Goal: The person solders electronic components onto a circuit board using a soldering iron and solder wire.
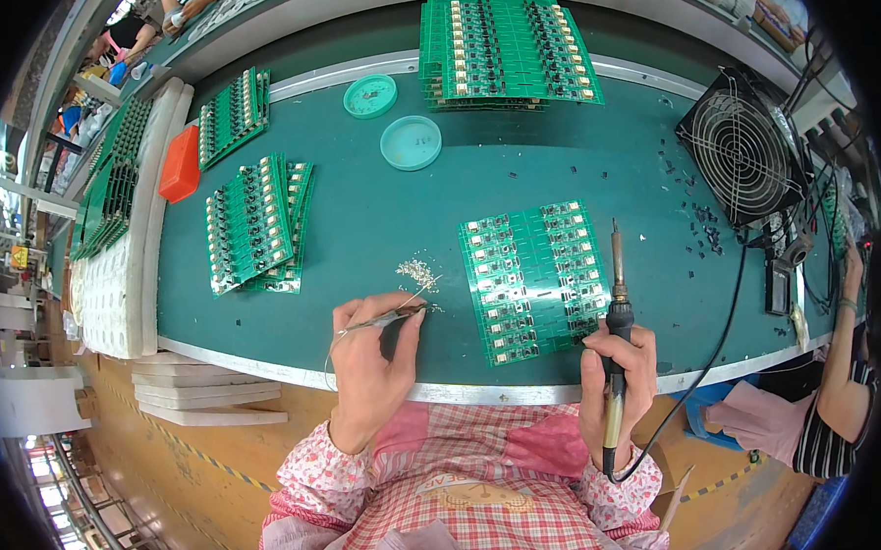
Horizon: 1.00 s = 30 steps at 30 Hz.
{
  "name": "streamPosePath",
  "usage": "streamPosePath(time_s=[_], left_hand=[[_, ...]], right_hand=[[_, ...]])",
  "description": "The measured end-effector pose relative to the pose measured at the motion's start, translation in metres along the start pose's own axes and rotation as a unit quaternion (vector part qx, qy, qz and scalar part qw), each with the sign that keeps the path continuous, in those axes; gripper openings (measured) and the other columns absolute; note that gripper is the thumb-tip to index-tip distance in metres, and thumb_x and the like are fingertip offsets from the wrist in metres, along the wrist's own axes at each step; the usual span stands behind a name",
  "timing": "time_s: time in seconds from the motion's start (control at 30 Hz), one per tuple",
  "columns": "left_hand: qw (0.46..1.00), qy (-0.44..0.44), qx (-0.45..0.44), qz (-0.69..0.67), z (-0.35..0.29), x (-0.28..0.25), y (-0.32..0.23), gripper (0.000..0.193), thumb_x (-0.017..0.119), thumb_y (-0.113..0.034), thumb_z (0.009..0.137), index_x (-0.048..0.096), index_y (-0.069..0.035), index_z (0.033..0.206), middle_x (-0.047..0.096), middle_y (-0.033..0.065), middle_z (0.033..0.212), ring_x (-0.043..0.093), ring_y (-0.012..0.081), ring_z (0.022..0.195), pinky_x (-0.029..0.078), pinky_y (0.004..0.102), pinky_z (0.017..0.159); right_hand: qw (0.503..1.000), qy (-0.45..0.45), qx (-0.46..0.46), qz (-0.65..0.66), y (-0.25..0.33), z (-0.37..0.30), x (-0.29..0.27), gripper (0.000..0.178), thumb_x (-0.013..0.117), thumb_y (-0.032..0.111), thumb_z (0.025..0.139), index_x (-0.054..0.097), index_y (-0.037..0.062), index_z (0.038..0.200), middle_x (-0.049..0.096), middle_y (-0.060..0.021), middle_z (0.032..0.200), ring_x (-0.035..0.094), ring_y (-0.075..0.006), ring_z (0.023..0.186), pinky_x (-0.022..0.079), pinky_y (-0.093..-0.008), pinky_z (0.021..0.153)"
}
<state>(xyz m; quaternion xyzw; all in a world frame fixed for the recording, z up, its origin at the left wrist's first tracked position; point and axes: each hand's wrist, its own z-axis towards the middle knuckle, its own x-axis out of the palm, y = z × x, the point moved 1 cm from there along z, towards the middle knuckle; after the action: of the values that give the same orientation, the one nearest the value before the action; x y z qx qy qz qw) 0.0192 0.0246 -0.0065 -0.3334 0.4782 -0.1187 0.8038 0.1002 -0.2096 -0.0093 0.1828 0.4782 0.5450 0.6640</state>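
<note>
L hand [373, 361] nr front edge of green bench [364, 223], thumb + index pinched on a slim dark pc [385, 318], can't tell exactly what; thin wire [423, 291] runs up from there twd a small pile of pale bits [416, 271] on the bench, just beyond the fingertips. R hand [633, 372] has fingers + thumb wrapped round soldering iron [618, 317], metal tip pointing up & away from the person, black cable [717, 366] looping off to the R. Green PCB panel [528, 289] lies flat btwn the hands, slightly skewed, its lower R corner right by R hand; can't tell if fingers touch it. 2 rows of pale + dark comps on it

Farther back: stack of PCBs [509, 47], w/ 2 round teal dishes [411, 143] just L of it. More PCBs [251, 223] at L, overlapping, nr red box [180, 165]. White foam [115, 300] at far L. Black fan [741, 146] back R, loose black parts [703, 227] scattered beside it. Co-worker's arm [842, 312] at far R
</note>
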Motion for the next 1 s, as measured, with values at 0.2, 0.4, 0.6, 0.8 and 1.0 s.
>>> streamPosePath(time_s=[0.2, 0.4, 0.6, 0.8, 1.0], left_hand=[[1.0, 0.004, -0.01, 0.004, 0.001, -0.001, -0.002, 0.013, 0.069, 0.002, 0.086, 0.071, -0.004, 0.098, 0.072, 0.0074, 0.1, 0.062, 0.0249, 0.095, 0.047, 0.0347, 0.088], [0.998, 0.026, 0.046, 0.044, 0.006, -0.004, -0.001, 0.01, 0.07, -0.001, 0.086, 0.072, -0.005, 0.095, 0.072, 0.0046, 0.101, 0.062, 0.0253, 0.09, 0.043, 0.0353, 0.087], [0.994, 0.049, 0.078, 0.055, 0.013, -0.007, -0.002, 0.008, 0.069, -0.001, 0.086, 0.071, -0.005, 0.093, 0.072, 0.0052, 0.1, 0.062, 0.027, 0.085, 0.043, 0.0365, 0.085], [0.999, 0.009, 0.033, -0.037, 0.0, 0.003, -0.011, 0.01, 0.066, 0.003, 0.09, 0.065, 0.0, 0.099, 0.07, 0.0107, 0.097, 0.067, 0.0236, 0.086, 0.052, 0.0345, 0.08], [0.988, 0.042, -0.048, -0.139, -0.015, 0.025, -0.033, 0.013, 0.069, 0.003, 0.084, 0.068, -0.002, 0.096, 0.07, 0.0119, 0.099, 0.066, 0.0304, 0.09, 0.051, 0.0371, 0.079]], right_hand=[[1.0, -0.004, -0.003, -0.002, -0.001, 0.0, 0.0, 0.026, 0.073, -0.006, 0.081, 0.066, 0.0044, 0.104, 0.064, -0.0129, 0.095, 0.061, -0.0271, 0.093, 0.049, -0.0368, 0.081], [1.0, -0.009, -0.009, -0.006, -0.002, 0.0, 0.001, 0.027, 0.073, -0.007, 0.081, 0.067, 0.004, 0.104, 0.064, -0.013, 0.096, 0.061, -0.0275, 0.093, 0.05, -0.0363, 0.08], [1.0, -0.004, -0.006, -0.016, 0.0, 0.0, -0.001, 0.028, 0.073, -0.007, 0.08, 0.067, 0.0041, 0.105, 0.064, -0.013, 0.097, 0.061, -0.0282, 0.092, 0.05, -0.0368, 0.081], [1.0, -0.015, -0.013, -0.019, -0.002, 0.0, 0.001, 0.03, 0.075, -0.008, 0.078, 0.068, 0.0046, 0.105, 0.064, -0.0124, 0.096, 0.061, -0.028, 0.092, 0.05, -0.0366, 0.08], [0.999, -0.025, -0.023, -0.012, -0.005, 0.0, 0.002, 0.031, 0.077, -0.007, 0.076, 0.068, 0.0053, 0.104, 0.064, -0.0118, 0.096, 0.062, -0.0271, 0.091, 0.05, -0.0353, 0.079]])
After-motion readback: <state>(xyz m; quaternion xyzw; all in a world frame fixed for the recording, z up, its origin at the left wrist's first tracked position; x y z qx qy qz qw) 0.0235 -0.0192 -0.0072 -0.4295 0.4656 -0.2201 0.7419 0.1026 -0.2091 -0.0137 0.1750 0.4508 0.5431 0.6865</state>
